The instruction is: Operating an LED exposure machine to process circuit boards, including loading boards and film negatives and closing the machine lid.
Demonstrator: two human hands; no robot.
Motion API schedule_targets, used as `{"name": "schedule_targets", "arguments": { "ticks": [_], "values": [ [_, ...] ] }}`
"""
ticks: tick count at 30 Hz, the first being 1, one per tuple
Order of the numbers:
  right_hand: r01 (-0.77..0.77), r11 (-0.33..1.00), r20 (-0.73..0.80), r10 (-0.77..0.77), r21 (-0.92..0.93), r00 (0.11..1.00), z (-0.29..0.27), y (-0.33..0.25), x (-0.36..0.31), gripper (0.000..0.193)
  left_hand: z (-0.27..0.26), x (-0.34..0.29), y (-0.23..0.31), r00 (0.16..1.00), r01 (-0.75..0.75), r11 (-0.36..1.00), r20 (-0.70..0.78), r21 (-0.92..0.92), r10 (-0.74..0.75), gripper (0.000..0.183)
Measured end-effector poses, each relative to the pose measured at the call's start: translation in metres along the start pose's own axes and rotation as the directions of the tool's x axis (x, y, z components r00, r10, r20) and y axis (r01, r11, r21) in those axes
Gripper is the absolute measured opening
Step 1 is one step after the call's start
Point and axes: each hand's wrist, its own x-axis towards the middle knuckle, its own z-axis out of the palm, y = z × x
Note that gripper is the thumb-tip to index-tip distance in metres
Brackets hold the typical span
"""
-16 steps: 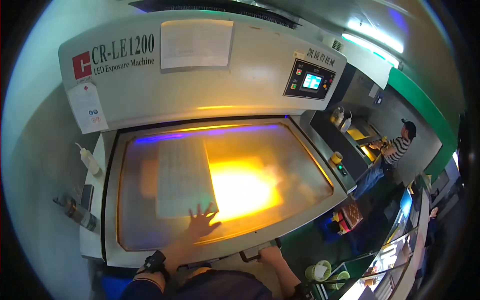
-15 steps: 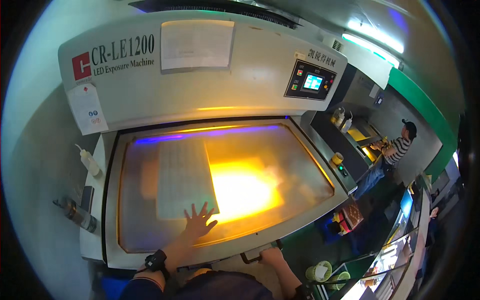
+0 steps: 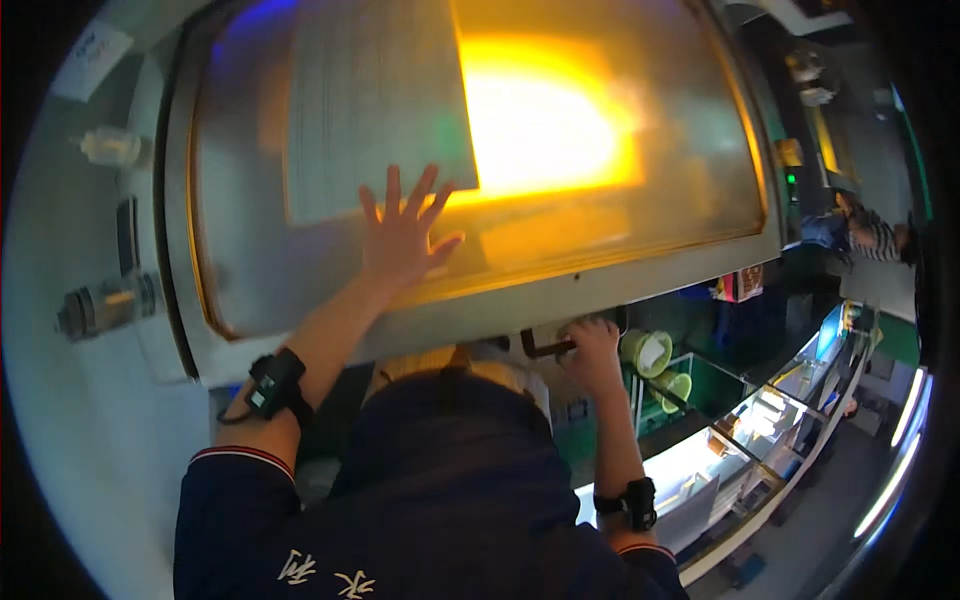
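My left hand (image 3: 402, 235) has its fingers spread, palm down, over the machine's large flat bed. Its fingertips overlap the near edge of a thin grey rectangular sheet (image 3: 375, 120); whether they press on it I cannot tell. Beside that sheet, the bed surface (image 3: 560, 235) glows bright yellow and white. Below the front rim of the machine, my right hand (image 3: 595, 350) has its fingers wrapped round a dark bent handle (image 3: 532, 346). A raised frame (image 3: 360, 333) runs round the bed.
At the left stand a white squeeze bottle (image 3: 112, 146) and a dark-capped clear bottle (image 3: 110, 305). Green bins (image 3: 648, 352) are on the floor to the right, near a lit glass-topped table (image 3: 690, 460). A co-worker in a striped shirt (image 3: 876, 240) is farther right.
My view has tilted down, so the machine's upper housing has left the picture and my torso shows more. The left hand stays spread at the sheet's edge; the right hand stays on the handle.
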Motion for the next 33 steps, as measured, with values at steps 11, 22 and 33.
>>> {"name": "schedule_targets", "arguments": {
  "ticks": [11,22,33],
  "values": [
    [0.042,0.886,0.39,-0.245,0.461,0.888,0.079,0.091,-0.016,0.04,0.01,-0.009,0.003,0.998,0.045,0.995,0.033,0.085,-0.048,0.083],
    [-0.402,0.893,0.058,0.399,0.201,0.915,0.213,0.304,0.071,0.033,0.01,0.001,0.002,0.999,-0.045,0.998,-0.01,0.041,0.046,0.078],
    [-0.341,0.76,0.059,0.372,0.553,0.926,0.267,0.312,0.057,0.038,0.009,0.0,0.007,0.999,0.032,0.998,0.022,0.055,-0.033,0.076]
  ]
}}
